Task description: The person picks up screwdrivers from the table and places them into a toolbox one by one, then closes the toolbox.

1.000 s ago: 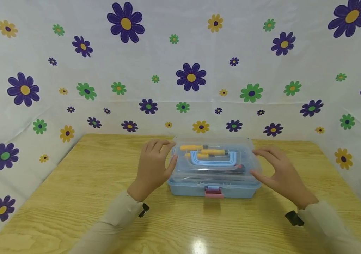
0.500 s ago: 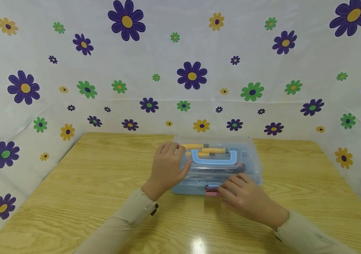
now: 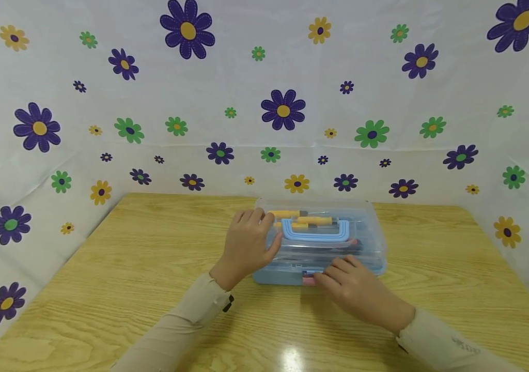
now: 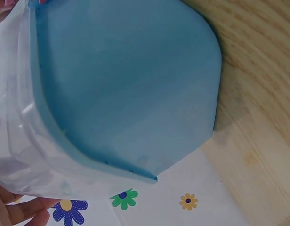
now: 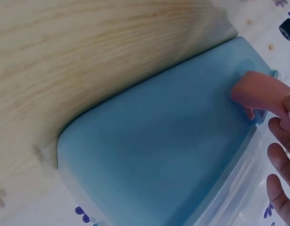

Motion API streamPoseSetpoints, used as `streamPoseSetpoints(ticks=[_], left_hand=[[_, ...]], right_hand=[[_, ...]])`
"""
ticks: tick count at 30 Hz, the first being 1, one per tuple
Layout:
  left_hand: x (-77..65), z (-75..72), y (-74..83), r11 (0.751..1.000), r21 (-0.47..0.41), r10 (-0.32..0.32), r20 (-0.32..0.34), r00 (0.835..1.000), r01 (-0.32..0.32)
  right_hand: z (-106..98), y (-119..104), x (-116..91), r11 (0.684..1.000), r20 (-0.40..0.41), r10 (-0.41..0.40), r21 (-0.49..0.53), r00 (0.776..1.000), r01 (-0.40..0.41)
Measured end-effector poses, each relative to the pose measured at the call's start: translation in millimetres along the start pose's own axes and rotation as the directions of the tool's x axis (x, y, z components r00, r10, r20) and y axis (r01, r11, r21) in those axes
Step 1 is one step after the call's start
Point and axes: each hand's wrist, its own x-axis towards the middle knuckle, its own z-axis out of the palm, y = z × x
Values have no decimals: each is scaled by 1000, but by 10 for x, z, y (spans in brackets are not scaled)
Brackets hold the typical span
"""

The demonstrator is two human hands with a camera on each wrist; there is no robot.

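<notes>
On the wooden table stands a toolbox with a light blue base (image 3: 274, 275), a see-through lid (image 3: 367, 222) and a blue carry handle (image 3: 315, 237). Several yellow-handled tools (image 3: 313, 220) show through the lid. My left hand (image 3: 246, 245) rests at the lid's left side, fingers toward the back and thumb toward the front. At the front, my right hand (image 3: 357, 289) holds the pink latch (image 5: 262, 92) by thumb and index finger; its other fingers are spread beside the lid. The latch is tilted out from the base in the right wrist view.
The wooden table (image 3: 153, 248) extends to both sides of the toolbox and in front of it. A white cloth with printed flowers (image 3: 283, 111) hangs behind the table and along its left and right sides.
Both hands were apart beside the toolbox. My left hand has moved right onto the lid's side. My right hand has come left and down to the front latch and taken hold of it.
</notes>
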Motion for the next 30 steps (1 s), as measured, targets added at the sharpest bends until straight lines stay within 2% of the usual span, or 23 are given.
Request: streamPoseSetpoints(ticks=[11, 17, 26, 30], left_hand=[[-13, 17, 3, 1000, 0, -7, -9, 1000, 7], [-20, 22, 4, 1000, -4, -11, -11, 1000, 11], [-22, 26, 9, 1000, -10, -12, -15, 1000, 12], [-19, 21, 11, 1000, -8, -14, -14, 1000, 14]], right_hand=[[2, 60, 17, 999, 6, 18, -40, 1000, -17], [8, 33, 26, 999, -18, 41, -16, 999, -41], [-62, -17, 55, 994, 21, 104, 33, 994, -105], [-114, -7, 109, 991, 4, 123, 56, 992, -123]])
